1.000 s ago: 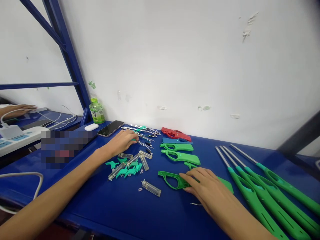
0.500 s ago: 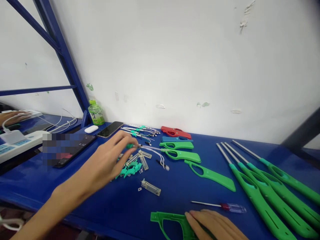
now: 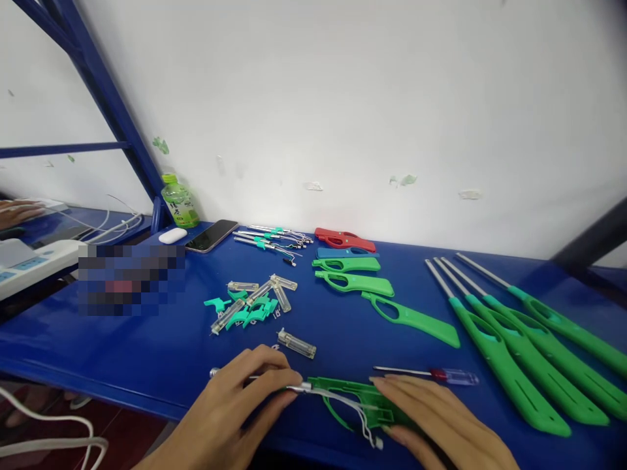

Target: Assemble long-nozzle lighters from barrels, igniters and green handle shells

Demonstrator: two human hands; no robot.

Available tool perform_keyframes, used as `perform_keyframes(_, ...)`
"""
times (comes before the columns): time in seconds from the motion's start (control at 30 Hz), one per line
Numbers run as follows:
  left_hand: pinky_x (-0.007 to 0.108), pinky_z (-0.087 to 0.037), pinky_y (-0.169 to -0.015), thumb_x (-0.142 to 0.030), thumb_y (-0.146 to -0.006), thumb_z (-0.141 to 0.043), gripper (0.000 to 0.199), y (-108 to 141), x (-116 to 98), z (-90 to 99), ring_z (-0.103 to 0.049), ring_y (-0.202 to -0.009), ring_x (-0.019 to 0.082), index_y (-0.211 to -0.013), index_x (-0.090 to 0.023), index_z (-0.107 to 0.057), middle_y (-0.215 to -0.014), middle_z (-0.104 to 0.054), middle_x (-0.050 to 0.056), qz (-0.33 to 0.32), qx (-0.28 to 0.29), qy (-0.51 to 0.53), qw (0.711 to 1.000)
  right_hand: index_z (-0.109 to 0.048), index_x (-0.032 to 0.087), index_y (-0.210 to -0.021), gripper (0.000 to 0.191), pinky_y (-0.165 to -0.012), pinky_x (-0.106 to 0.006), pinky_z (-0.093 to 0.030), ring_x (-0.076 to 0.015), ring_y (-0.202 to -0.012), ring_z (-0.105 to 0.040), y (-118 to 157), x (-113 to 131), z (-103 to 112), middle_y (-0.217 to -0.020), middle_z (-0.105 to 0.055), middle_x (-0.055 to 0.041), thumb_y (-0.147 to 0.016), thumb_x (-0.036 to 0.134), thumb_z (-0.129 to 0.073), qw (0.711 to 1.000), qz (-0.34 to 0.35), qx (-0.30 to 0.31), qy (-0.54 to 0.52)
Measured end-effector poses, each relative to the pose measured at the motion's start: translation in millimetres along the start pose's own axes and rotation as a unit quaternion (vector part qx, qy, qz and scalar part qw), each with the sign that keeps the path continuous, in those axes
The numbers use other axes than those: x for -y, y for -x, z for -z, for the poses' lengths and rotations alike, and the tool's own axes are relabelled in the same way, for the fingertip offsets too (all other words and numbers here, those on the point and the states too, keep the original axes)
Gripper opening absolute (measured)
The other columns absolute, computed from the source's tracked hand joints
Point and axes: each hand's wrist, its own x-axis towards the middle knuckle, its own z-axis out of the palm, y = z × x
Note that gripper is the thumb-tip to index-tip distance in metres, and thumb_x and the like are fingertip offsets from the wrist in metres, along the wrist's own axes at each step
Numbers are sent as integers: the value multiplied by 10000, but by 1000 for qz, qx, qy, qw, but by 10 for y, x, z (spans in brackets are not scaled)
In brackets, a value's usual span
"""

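My left hand (image 3: 249,398) pinches a metal rod assembly (image 3: 304,388) near the front edge of the table; white wires (image 3: 353,403) trail from it to the right. Those wires lie over an open green lighter shell (image 3: 345,390) with a trigger loop. My right hand (image 3: 435,411) grips the right end of this shell, fingers above and thumb below. A clear fuel tank (image 3: 296,344) lies just behind my left hand. Behind my right hand is a screwdriver (image 3: 453,376) with a clear and red handle.
Teal triggers (image 3: 255,314) and more clear tanks lie left of centre. Behind are wired rods (image 3: 267,243), red shells (image 3: 345,239) and green shells (image 3: 414,318). Long green lighters (image 3: 519,375) lie right. A phone (image 3: 213,235), bottle (image 3: 179,202) and power strip (image 3: 44,261) are left.
My left hand has come from the parts at the back to the front, bringing the wired rod to the green shell. My right hand has stayed at the shell. The view has shifted slightly.
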Motion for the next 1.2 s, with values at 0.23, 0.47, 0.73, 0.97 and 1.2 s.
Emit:
perform_keyframes(0.23,132,-504,-942,-258,-1166,-467,228,-22,8,-62,-675,-1041,58,-1250,-290,-676,-1147,-678,-27,-2,7,-27,1000,-736,250,-1386,298,-992,-160,-618,-160,-1108,-799,-75,105,41,-1278,-793,18,-1142,322,-580,1000,-27,-4,-8)
perform_keyframes(0.47,176,-508,-851,-189,-1149,-484,255,-21,-4,-100,-640,-1024,87,-1276,-296,-676,-1156,-664,-16,-2,41,-23,999,-722,257,-1356,296,-1066,-133,-551,-103,-1152,-772,-68,121,44,-1291,-784,50,-1180,343,-500,1000,-24,6,18)
perform_keyframes(0.73,225,-515,-762,-147,-1136,-464,293,-51,-32,-111,-620,-938,122,-1279,-283,-680,-1109,-652,12,-23,48,-47,997,-725,275,-1340,287,-1100,-126,-524,-87,-1180,-757,-81,106,26,-1295,-780,65,-1182,332,-494,999,-34,11,9)
perform_keyframes(0.97,221,-519,-743,-86,-1102,-472,285,-81,-37,-125,-603,-871,122,-1193,-235,-698,-1065,-636,30,-39,26,-46,998,-759,286,-1333,283,-1086,-223,-585,-170,-1197,-767,-10,145,101,-1343,-766,7,-1149,308,-545,998,-65,6,-15)
perform_keyframes(1.2,203,-519,-725,-79,-1098,-475,285,-91,-46,-129,-619,-875,116,-1203,-239,-686,-1060,-635,29,-34,26,-35,998,-801,250,-1120,259,-1033,-305,-645,-236,-1134,-792,-7,177,113,-1219,-804,-43,-1027,488,-762,999,-33,-20,-7)
